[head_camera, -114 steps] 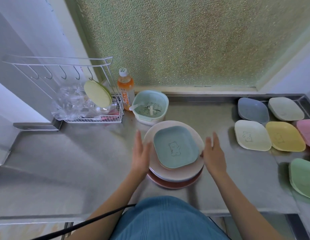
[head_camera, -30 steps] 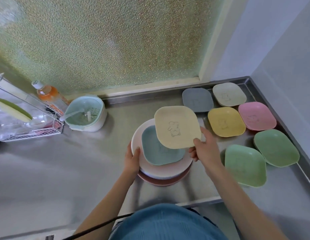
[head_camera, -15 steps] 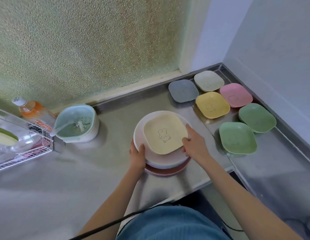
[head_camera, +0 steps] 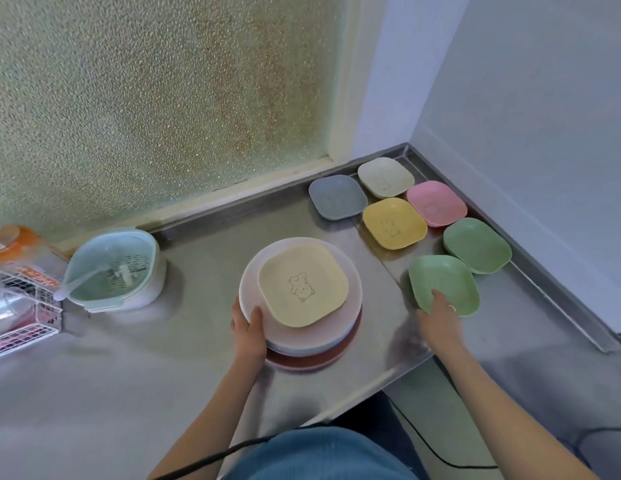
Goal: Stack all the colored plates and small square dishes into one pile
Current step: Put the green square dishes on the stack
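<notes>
A pile of round plates (head_camera: 350, 327) stands in the middle of the steel counter, with a cream square dish (head_camera: 302, 285) bearing a bear drawing on top. My left hand (head_camera: 248, 329) grips the pile's left rim. My right hand (head_camera: 439, 320) rests on the near edge of the closest green square dish (head_camera: 444, 284); its fingers touch the rim, grip unclear. Further right lie a second green dish (head_camera: 477, 244), a yellow dish (head_camera: 394, 227), a pink dish (head_camera: 436, 203), a grey-blue dish (head_camera: 337, 196) and a pale beige dish (head_camera: 385, 176).
A mint strainer bowl (head_camera: 115, 270) with a white spoon sits left of the pile. An orange-capped bottle (head_camera: 14, 245) and a wire rack (head_camera: 23, 317) are at the far left. Frosted window behind, wall on the right; counter's raised rim (head_camera: 544, 271) borders the dishes.
My right hand set the cream dish onto the teal one atop the pile, let go, and moved right to the nearest green dish. My left hand stayed on the pile.
</notes>
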